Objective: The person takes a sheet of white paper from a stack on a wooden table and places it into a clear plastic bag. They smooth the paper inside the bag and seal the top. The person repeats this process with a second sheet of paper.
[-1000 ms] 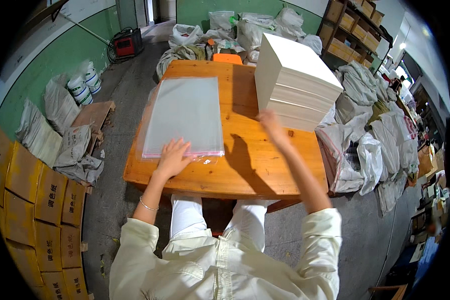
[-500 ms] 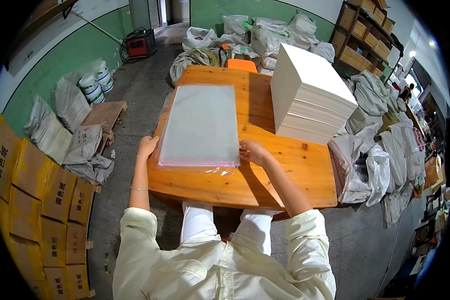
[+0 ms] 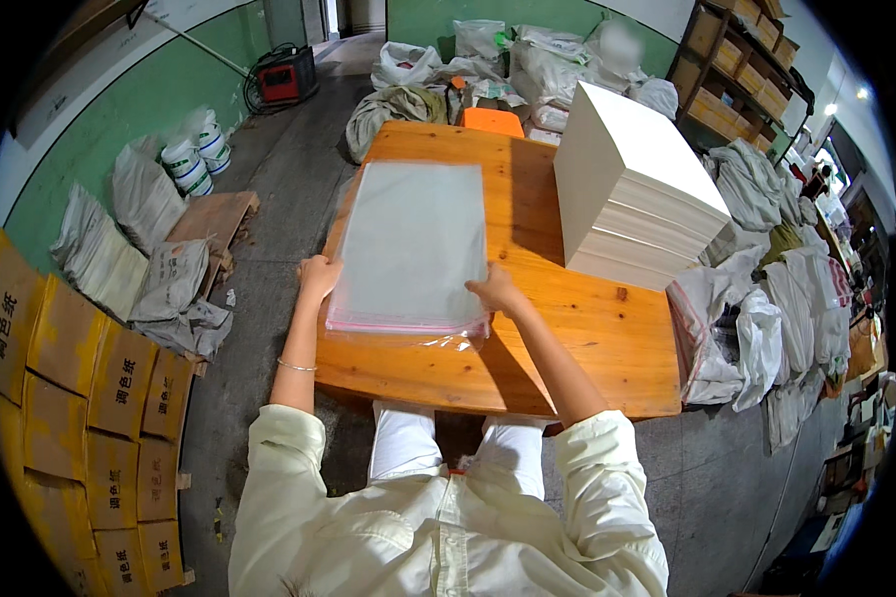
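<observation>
A stack of clear plastic bags [image 3: 408,244] lies flat on the orange wooden table [image 3: 607,368], its pink-striped edge toward me. My left hand [image 3: 319,277] is closed at the left edge of the stack, its fingertips partly hidden. Opposite it, my right hand [image 3: 498,290] pinches the right edge, thumb on top and fingers out of sight below. Loose film crinkles at the near right corner of the bags. To the right, a tall block of white paper sheets [image 3: 607,204] stands on the table, apart from both hands.
Cardboard boxes [image 3: 114,398] are piled at the left. White buckets [image 3: 187,164] and filled sacks [image 3: 149,194] stand along the green wall. An orange stool [image 3: 493,121] touches the table's far side. More sacks [image 3: 702,318] crowd the right side, near a shelf of boxes [image 3: 732,65].
My left hand has moved in against the left edge of the bags. The right hand's thumb now rests over the right edge. The whole view has shifted slightly.
</observation>
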`<state>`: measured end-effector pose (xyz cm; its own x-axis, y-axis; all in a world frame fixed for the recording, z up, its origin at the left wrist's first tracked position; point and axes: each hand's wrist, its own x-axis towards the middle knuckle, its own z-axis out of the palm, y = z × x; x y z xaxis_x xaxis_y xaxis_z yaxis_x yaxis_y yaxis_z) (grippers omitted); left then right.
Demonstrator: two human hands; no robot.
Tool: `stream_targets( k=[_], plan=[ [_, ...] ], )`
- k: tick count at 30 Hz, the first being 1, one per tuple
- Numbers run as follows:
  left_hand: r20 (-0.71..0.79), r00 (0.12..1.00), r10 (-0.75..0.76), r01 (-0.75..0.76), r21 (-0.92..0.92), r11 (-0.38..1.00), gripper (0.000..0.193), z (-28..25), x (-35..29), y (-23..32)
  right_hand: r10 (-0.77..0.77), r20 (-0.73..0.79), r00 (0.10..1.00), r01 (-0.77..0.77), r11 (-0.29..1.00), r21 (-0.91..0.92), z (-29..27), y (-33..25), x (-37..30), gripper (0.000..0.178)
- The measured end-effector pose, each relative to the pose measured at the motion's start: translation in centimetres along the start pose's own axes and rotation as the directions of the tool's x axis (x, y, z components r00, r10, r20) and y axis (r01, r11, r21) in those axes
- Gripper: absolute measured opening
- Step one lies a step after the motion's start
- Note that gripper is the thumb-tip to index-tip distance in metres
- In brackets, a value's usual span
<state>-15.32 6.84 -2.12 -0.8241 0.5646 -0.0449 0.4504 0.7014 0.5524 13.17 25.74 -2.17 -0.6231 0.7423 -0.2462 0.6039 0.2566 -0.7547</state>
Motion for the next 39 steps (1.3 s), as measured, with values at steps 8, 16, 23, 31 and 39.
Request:
stream_targets(
  k=[8, 16, 23, 31, 39],
  plan=[
    [0.198, 0.980, -0.003, 0.049, -0.230, 0.972, 0.062, 0.3, 1.0, 0.1, 0.059, 0.038, 0.998, -0.059, 0.998, -0.005, 0.3, -0.2, 1.1, 0.043],
    [0.180, 0.982, 0.050, -0.007, -0.230, 0.973, 0.048, 0.0, -0.3, 1.0, -0.017, 0.046, 0.999, 0.012, 0.994, 0.106, -0.3, -0.9, -1.7, 0.040],
    [0.246, 0.963, 0.111, 0.008, -0.438, 0.899, 0.046, -0.3, -2.1, 0.4, -0.067, 0.054, 0.996, 0.063, 0.994, 0.086, -1.2, 0.3, -3.8, 0.047],
    [0.393, 0.919, 0.038, 0.162, -0.464, 0.871, 0.036, -2.4, -2.4, -0.1, -0.153, -0.232, 0.961, 0.090, 0.961, -0.261, 1.8, -0.4, -0.1, 0.050],
    [0.597, 0.787, 0.157, 0.419, -0.704, 0.573, 0.039, -1.1, 1.5, -0.7, 0.034, -0.164, 0.986, 0.004, 0.974, 0.228, 0.9, -2.1, 0.0, 0.041]
  ],
)
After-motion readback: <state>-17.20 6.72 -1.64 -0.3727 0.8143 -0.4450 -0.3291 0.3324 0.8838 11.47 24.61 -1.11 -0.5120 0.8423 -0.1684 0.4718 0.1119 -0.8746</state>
